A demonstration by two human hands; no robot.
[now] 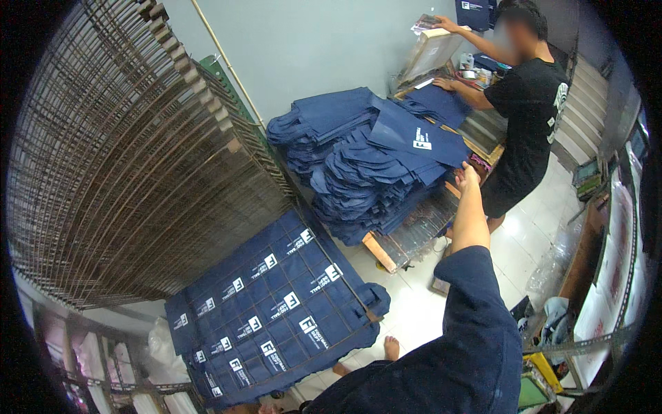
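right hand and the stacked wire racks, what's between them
In the head view, a heap of blue cloths lies between the racks and the right hand, which pinches a corner of the printed cloth on top.

Navy and White

The flat navy cloth piece (402, 131) bears one white print; wide navy cloth panels (308, 270) repeat white prints in rows. The tall wire rack (148, 172) is brown, the smooth wall (289, 52) pale grey.
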